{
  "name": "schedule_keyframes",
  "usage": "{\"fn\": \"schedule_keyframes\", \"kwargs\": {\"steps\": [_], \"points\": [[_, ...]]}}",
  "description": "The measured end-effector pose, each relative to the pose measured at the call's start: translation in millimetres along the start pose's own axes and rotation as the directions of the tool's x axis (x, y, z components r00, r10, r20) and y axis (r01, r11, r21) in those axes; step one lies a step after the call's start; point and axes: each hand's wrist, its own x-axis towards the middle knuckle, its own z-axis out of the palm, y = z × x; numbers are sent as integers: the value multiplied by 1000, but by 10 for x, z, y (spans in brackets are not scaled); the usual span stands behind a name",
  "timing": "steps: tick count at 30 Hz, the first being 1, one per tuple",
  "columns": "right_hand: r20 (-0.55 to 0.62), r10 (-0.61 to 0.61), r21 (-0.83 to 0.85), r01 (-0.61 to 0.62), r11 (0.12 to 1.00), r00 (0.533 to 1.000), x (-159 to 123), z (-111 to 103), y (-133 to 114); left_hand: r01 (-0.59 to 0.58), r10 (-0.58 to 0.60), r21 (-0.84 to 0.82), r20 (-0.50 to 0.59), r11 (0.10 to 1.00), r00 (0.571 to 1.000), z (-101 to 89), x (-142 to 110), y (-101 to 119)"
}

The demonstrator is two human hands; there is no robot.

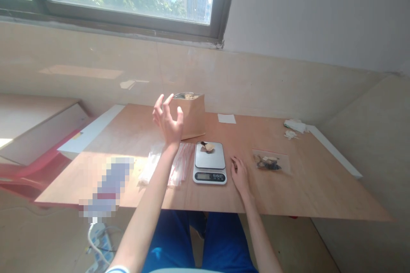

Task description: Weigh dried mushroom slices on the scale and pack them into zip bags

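Observation:
My left hand (169,123) is raised in front of a brown paper bag (193,117), its fingers spread and curved near the bag's open top. Nothing shows between those fingers. Pale brown contents are visible inside the bag's mouth. A kitchen scale (210,163) stands on the table, and a small dried piece (209,147), part cream and part dark, lies on its plate. My right hand (239,174) rests on the tabletop just right of the scale, fingers loosely bent and apart. A dark patch shows beneath them, perhaps only shadow.
Clear zip bags (182,164) lie left of the scale, partly behind my left forearm. To the right is a zip bag of dark dried pieces (268,162). White paper (226,118) and crumpled plastic (294,126) sit along the back. A blurred object (112,185) occupies the left front.

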Motion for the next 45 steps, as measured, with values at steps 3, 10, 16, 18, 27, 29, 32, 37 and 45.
{"fn": "schedule_keyframes", "kwargs": {"steps": [3,10,16,18,27,29,32,37,45], "points": [[-25,15,32,-14,999,1000,-5,-6,2,-54,52,56,37,997,998,219,294,57],[-97,34,66,-27,997,995,-8,-12,3,-98,23,173,393,980,919,608,464,-154],[-212,53,36,-46,998,976,13,-46,-33,-86,28,179,301,980,953,446,285,-163],[-227,64,43,-55,998,972,16,-68,-47,-72,28,187,229,980,973,332,223,-115],[-190,57,236,-11,972,980,72,-111,-484,52,-129,184,435,981,891,-187,23,-32],[-129,9,257,25,966,992,132,-42,-617,86,-171,194,478,977,862,-256,-30,-31],[-47,-48,247,59,967,998,215,70,-758,115,-209,208,517,971,830,-318,-120,-44],[-202,-132,231,179,956,970,177,-14,-1120,122,-202,183,523,975,828,-395,-291,-108],[249,-523,223,477,850,815,205,-264,-1870,177,-175,57,602,983,779,-531,-581,-263]]}}
